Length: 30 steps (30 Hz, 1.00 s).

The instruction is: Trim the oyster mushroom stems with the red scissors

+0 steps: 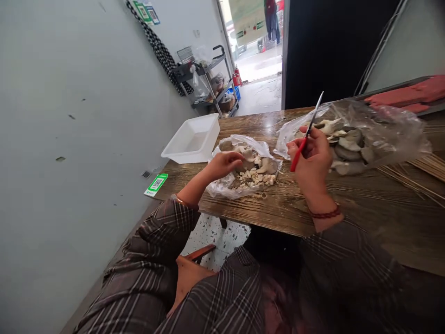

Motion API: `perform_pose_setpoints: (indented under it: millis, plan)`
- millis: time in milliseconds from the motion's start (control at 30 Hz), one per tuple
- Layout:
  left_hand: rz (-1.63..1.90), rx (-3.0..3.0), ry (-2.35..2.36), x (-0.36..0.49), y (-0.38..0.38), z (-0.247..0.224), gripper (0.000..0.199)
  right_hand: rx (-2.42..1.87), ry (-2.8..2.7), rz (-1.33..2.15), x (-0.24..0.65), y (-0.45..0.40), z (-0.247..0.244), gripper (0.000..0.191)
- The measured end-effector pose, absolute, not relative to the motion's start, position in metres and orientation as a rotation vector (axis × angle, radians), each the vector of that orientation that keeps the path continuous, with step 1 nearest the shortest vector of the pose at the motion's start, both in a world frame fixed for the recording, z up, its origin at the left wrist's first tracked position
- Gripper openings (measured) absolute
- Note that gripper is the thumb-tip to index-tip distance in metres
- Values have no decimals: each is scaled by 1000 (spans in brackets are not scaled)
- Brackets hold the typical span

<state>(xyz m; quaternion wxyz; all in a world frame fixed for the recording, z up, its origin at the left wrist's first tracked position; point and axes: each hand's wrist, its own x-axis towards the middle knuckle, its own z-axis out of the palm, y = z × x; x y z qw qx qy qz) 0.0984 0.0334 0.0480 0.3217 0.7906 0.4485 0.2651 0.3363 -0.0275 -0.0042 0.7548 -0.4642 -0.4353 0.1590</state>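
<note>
Red-handled scissors (pixel 299 155) are gripped in my right hand (pixel 314 160), blades closed and pointing up and away. My left hand (pixel 225 166) hovers at the left side of a clear plastic bag (pixel 225 189), its fingers loosely bent and slightly apart, with nothing visible in them. On that bag lie grey oyster mushrooms (pixel 267 165) and a heap of small pale cut pieces (pixel 255 177). Behind my right hand, a larger plastic bag (pixel 396 134) lies spread out with many more oyster mushrooms (pixel 349 144).
A white plastic tub (pixel 189 150) stands at the table's far left, near a green QR-code card (pixel 156 184). Thin wooden skewers (pixel 413 181) lie at right on the wooden table (pixel 278 218). A shelf cart (pixel 208 79) stands beyond, beside the doorway.
</note>
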Motion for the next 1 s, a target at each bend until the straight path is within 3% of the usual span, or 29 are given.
perform_pose_setpoints:
  millis: [267,500,667,900,1000]
  plan:
    - [-10,2683,1057,52,-21,37,20,-1134,-1089,347,331,-35,-7,38]
    - [-650,2750,1685,40,-60,49,40,-1186,-1447,484,319,-39,-18,39]
    - [-622,2462,2116,36,-51,46,47,-1147,-1826,502,303,-45,-26,35]
    - [-517,2392,2274,18,-13,32,42,-1175,-1919,492,300,-47,-26,35]
    - [-299,2510,2310,14,-9,32,46,-1186,-1922,487,300,-47,-24,35]
